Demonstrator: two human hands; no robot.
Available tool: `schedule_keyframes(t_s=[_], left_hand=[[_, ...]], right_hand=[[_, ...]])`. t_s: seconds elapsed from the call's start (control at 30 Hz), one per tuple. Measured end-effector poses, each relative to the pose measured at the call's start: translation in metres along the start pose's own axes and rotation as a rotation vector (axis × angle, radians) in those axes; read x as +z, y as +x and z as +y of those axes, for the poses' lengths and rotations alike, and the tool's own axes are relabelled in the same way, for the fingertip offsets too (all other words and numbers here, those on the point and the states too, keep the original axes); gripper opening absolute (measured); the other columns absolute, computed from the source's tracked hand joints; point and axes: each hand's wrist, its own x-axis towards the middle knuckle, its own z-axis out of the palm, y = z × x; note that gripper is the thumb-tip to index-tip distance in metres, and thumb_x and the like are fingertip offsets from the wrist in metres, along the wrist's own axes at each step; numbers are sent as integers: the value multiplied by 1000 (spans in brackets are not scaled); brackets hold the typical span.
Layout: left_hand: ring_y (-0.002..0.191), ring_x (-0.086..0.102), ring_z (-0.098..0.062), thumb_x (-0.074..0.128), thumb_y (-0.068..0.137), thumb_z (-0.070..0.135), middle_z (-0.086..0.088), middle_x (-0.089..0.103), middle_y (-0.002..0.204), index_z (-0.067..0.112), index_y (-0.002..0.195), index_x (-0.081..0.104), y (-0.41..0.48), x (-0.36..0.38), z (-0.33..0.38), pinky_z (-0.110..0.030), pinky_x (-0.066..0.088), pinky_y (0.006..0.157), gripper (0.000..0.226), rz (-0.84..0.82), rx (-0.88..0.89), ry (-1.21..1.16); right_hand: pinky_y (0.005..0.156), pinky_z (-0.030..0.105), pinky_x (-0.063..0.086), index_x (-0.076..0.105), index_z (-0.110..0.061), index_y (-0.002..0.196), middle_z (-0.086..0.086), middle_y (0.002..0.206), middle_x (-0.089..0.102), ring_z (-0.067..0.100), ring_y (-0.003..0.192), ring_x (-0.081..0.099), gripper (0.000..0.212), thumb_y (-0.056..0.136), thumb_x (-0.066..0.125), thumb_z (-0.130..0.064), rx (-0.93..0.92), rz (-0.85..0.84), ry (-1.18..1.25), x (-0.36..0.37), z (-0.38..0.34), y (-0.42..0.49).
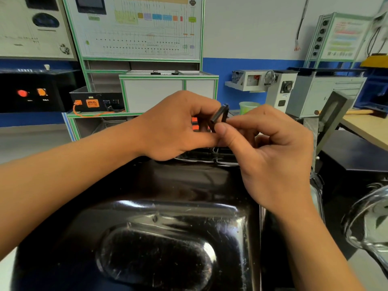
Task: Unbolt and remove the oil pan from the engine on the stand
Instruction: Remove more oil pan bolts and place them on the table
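A person's left hand (180, 124) and right hand (270, 156) meet over an engine's oil pan (168, 238), both gripping a small dark tool (220, 114). The left hand's fingers curl around the tool from the far side, thumb stretched along beneath. The right hand pinches the tool's near end between thumb and forefinger, its other fingers loosely bent. What kind of tool it is cannot be told. An orange-and-black piece (195, 123) shows between the left fingers; whether it is held or lies behind them is unclear.

The pan, glossy black with a raised oval bulge, fills the foreground directly under both forearms, neither hand touching it.

Beyond the hands stands a white cabinet (153, 93) with green trim. To its left sits a black box (94, 101) with orange sockets and an orange cable. A wiring chart (136, 28) rises behind them. A pale green cup (247, 107) stands just beyond the right hand, near a grey machine (281, 91). A wooden table (365, 127) lies at far right against a blue-and-white wall (252, 38).
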Motion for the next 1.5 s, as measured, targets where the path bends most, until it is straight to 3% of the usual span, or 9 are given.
schedule_keyframes(t_s=[0.1, 0.33, 0.47, 0.8, 1.0, 1.13, 1.23, 1.37, 1.5], left_hand=[[77, 67, -23, 67, 89, 24, -10, 73, 84, 6, 97, 74, 0, 1, 0, -38, 53, 76, 20, -8, -15, 5], [88, 66, -43, 68, 84, 17, -26, 72, 90, 0, 95, 76, 1, 2, -4, -56, 53, 81, 22, 30, 1, -68], [58, 48, -27, 73, 78, 13, -12, 53, 59, 7, 63, 62, 2, 3, -1, -37, 42, 57, 20, 66, 13, -69], [52, 31, -5, 71, 77, 8, 2, 37, 52, 12, 55, 46, 2, 4, 5, -19, 27, 51, 34, 46, -7, -61], [75, 66, -34, 70, 90, 13, -13, 73, 87, 7, 103, 74, 0, -2, 1, -40, 55, 66, 15, -21, 11, -72], [57, 64, -17, 67, 92, 8, 10, 74, 78, 26, 95, 72, -2, -2, -3, -28, 58, 63, 19, -51, 15, -131], [56, 63, -25, 71, 88, 21, -7, 71, 71, 34, 81, 72, 0, -1, 1, -33, 55, 56, 14, -13, 25, -101], [63, 54, -36, 70, 84, 21, -30, 59, 71, -9, 80, 67, 3, 1, -1, -47, 47, 59, 30, 43, 41, -36], [64, 53, -33, 73, 85, 15, -26, 61, 71, -4, 82, 70, 2, 0, 1, -41, 45, 59, 20, 24, 46, 10]], right_hand=[[63, 19, 40, 70, -23, 92, 2, 76, 62, 11, 67, 55, 13, 88, 75, -12, -20, -30, -57, -2, 1, 1], [64, 15, 37, 72, -22, 91, 0, 75, 60, 10, 66, 54, 15, 81, 83, -20, -2, -59, -53, -2, -1, 2], [64, 18, 38, 74, -21, 88, 5, 74, 64, 14, 67, 56, 11, 83, 82, -14, -9, -71, -66, -2, -2, 3], [62, 18, 36, 72, -23, 91, 5, 74, 60, 9, 66, 52, 16, 81, 83, -17, -25, -81, -22, 0, 0, 4], [63, 19, 37, 65, -26, 96, 5, 77, 57, 10, 72, 52, 16, 93, 69, -11, -49, -121, -77, -2, 0, 4], [66, 14, 36, 63, -28, 101, 8, 83, 59, 11, 77, 54, 19, 97, 62, -10, -52, -191, -101, -3, -1, 5], [66, 16, 37, 66, -25, 99, 7, 82, 59, 13, 75, 54, 12, 93, 69, -16, -53, -180, -83, -2, -2, 5], [63, 25, 42, 69, -24, 89, 11, 73, 62, 18, 70, 58, 13, 84, 80, -18, -71, -64, -42, 0, -1, 5], [61, 34, 45, 67, -28, 84, 12, 70, 64, 22, 66, 59, 19, 86, 79, -13, -87, -49, -25, -1, 0, 4]])
